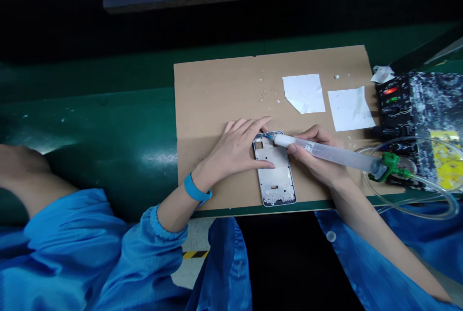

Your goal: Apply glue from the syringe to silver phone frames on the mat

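Note:
A phone's middle frame (277,178), a pale metal plate with cut-outs, lies flat on the cardboard near the bench's front edge. My left hand (237,149) rests over its left side with fingers spread. The thumb lies across the plate and the other fingertips reach around its top left corner. My right hand (321,159) is closed around a glue syringe (338,154), a translucent barrel held at a slant. Its blue tip meets or hovers just over the frame's top edge; contact cannot be made out. A green cap with a clear hose closes the syringe's rear end.
Two white paper pieces (306,94) (350,108) lie on the cardboard sheet (213,94), among small white bits. At right stands a black, stained control box (423,103) with a lit red display and looped hose (444,195). Another person's arm (29,176) rests at left.

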A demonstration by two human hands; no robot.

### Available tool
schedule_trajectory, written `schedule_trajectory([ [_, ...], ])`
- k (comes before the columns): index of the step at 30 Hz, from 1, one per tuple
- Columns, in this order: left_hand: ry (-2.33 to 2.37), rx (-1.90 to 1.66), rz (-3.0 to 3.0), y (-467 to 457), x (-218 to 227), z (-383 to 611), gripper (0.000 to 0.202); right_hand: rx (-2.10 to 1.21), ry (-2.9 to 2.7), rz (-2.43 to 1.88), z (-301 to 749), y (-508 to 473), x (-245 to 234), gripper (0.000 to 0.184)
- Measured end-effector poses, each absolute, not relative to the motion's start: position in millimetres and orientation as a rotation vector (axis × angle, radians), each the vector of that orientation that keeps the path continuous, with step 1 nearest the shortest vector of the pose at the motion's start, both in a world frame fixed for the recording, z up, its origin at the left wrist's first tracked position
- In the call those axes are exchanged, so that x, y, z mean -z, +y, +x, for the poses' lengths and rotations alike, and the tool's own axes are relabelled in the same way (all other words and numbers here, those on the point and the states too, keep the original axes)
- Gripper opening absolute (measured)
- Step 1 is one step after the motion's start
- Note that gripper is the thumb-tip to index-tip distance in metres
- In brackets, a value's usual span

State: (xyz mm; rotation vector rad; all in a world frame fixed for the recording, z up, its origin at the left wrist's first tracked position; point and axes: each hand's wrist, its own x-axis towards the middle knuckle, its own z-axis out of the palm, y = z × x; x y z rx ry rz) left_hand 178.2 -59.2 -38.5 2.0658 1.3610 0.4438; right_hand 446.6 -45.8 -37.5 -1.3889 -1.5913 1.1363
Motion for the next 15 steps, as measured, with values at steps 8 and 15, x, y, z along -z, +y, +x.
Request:
schedule_trajectory([
  [8,1.36,-0.446,2.055,-58.9,36.1,178.0,0.116,-1.158,-1.593,-1.367,448.7,-46.6,41.9,0.032],
  [15,1.365,-0.432,2.058,-58.5,36.0,178.5,0.114,-1.116,-1.587,-1.396,445.7,-46.2,36.8,0.036],
])
